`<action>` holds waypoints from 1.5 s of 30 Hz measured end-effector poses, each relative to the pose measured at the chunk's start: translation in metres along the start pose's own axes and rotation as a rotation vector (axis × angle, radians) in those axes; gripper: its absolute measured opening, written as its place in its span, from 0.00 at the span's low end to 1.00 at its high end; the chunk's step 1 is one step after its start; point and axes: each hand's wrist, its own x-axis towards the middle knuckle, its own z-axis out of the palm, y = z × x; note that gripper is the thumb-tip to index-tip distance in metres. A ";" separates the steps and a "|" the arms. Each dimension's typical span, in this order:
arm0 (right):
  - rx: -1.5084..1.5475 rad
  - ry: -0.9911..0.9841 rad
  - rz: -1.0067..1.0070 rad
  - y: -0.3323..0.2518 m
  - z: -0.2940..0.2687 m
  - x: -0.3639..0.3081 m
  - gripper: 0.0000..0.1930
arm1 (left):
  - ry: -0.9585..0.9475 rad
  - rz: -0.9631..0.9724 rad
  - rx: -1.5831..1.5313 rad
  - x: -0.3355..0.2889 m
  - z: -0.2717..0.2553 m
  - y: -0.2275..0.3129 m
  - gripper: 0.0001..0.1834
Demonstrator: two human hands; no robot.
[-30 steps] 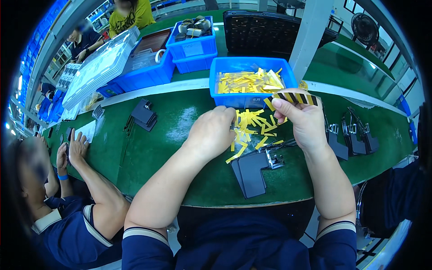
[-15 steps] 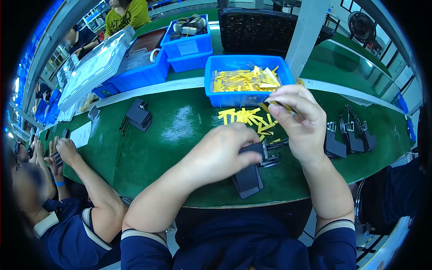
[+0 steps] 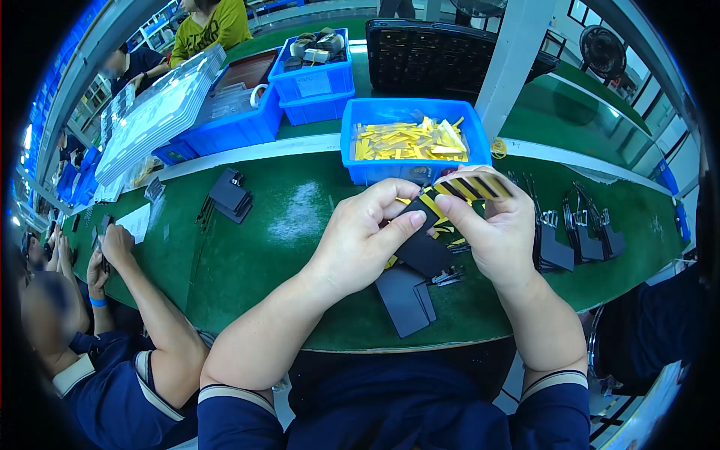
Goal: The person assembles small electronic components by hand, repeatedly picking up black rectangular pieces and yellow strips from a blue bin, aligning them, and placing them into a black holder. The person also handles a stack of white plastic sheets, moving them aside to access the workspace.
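Observation:
My left hand (image 3: 352,236) pinches a flat black piece (image 3: 424,251) by its upper end, thumb on top. In my right hand (image 3: 499,244) is a strip with black and yellow stripes (image 3: 474,185), smeared by motion. The right thumb presses at the black piece's top end, where a yellow band (image 3: 430,201) crosses it; whether the band is stuck down I cannot tell. Below the hands lies a small stack of flat black pieces (image 3: 405,304) with metal-ended leads (image 3: 448,276). Loose yellow strips on the table are mostly hidden behind my hands.
A blue bin (image 3: 375,174) of yellow strips (image 3: 409,141) stands beyond my hands. Flat black pieces with cables (image 3: 555,253) lie at right, another stack (image 3: 229,196) at left. Farther left a co-worker's hands (image 3: 112,247) handle a small dark part. A white post (image 3: 510,67) rises behind the bin.
My hands have come together over the yellow strips. The left has raised and turned the black piece; the right has moved down to it, and the striped strip now shows plainly.

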 end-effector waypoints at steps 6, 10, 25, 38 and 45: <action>-0.073 0.006 -0.044 0.000 0.000 0.000 0.08 | -0.001 -0.006 -0.002 0.000 0.001 -0.003 0.12; -0.209 0.017 -0.238 0.012 -0.002 0.002 0.07 | 0.010 0.011 0.008 0.000 0.002 -0.001 0.12; -0.453 -0.025 -0.460 0.013 0.001 0.003 0.12 | 0.149 0.175 0.323 -0.006 0.009 0.011 0.10; -0.774 -0.016 -0.752 -0.004 -0.001 0.001 0.14 | 0.213 0.127 0.025 -0.002 0.009 -0.002 0.11; -0.583 0.015 -0.690 0.002 -0.007 0.005 0.15 | 0.129 0.023 -0.026 -0.003 0.006 0.005 0.12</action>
